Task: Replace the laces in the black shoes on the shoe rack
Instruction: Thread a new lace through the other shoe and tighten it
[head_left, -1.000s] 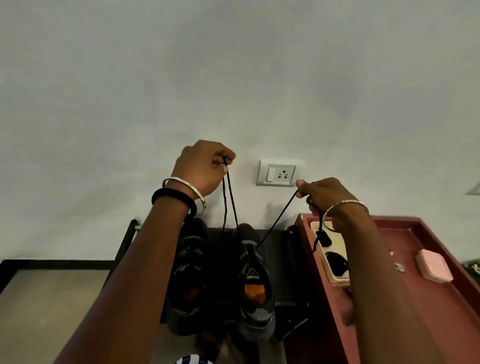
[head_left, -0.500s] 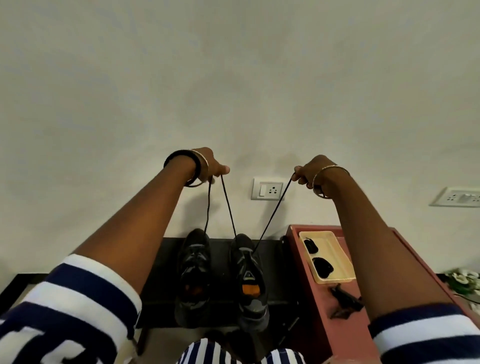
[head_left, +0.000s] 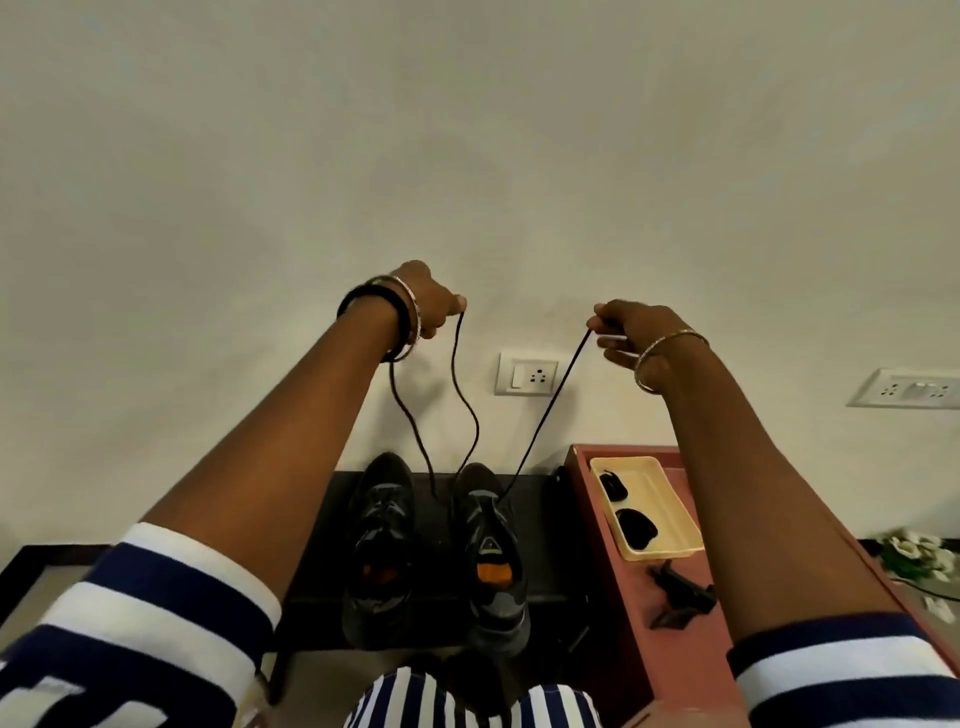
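Observation:
Two black shoes stand side by side on the black shoe rack (head_left: 545, 525), toes toward the wall: the left shoe (head_left: 382, 551) and the right shoe (head_left: 491, 556), each with an orange insole showing. A black lace (head_left: 550, 405) runs up out of the right shoe. My right hand (head_left: 631, 335) pinches one end, and that strand is taut. My left hand (head_left: 431, 304) pinches the other strand high above the shoes; it hangs slack and wavy, with a loose tail dropping from the hand.
A red cabinet (head_left: 670, 644) stands right of the rack, carrying a cream tray (head_left: 670, 499) with sunglasses (head_left: 631, 525) and a small black object (head_left: 680, 595). A wall socket (head_left: 527, 374) is behind the lace, another socket panel (head_left: 906, 388) at far right. Flowers (head_left: 914, 556) lie beyond the cabinet.
Both hands have risen and moved apart with the lace ends. The strand in my left hand has gone from straight to slack and wavy. The camera has pulled back.

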